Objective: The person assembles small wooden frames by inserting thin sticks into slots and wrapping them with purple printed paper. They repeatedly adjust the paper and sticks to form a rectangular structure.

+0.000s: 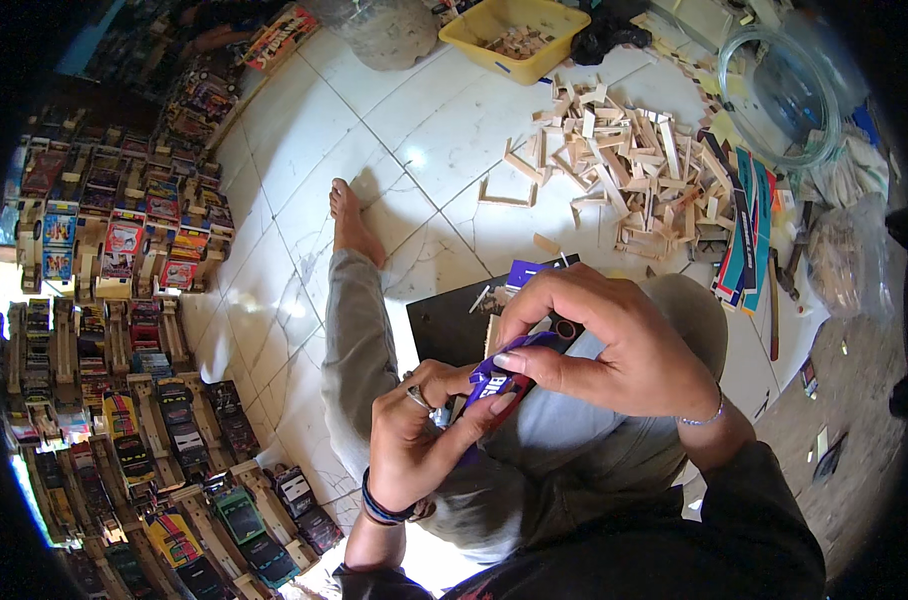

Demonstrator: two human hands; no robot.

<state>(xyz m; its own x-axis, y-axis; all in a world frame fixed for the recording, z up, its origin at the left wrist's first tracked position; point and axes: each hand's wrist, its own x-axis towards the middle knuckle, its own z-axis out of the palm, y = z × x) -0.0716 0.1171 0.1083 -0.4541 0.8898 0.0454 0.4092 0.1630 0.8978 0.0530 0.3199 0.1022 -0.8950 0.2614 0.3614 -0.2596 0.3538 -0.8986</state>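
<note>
I sit on a white tiled floor with one leg stretched out. Both hands meet over my lap on a small toy car body covered with a purple printed sticker (501, 380). My left hand (414, 440) grips it from below, thumb and fingers wrapped around it. My right hand (604, 340) comes from above, its fingers pressing down on the purple sticker. A black board (449, 320) lies just beyond my hands, next to my knee.
Rows of finished colourful wooden toy cars (124, 330) fill the floor on my left. A heap of small wooden pieces (624, 165) lies ahead right, with a yellow tub (519, 35), a clear plastic container (789, 90) and sticker sheets (749, 230) nearby.
</note>
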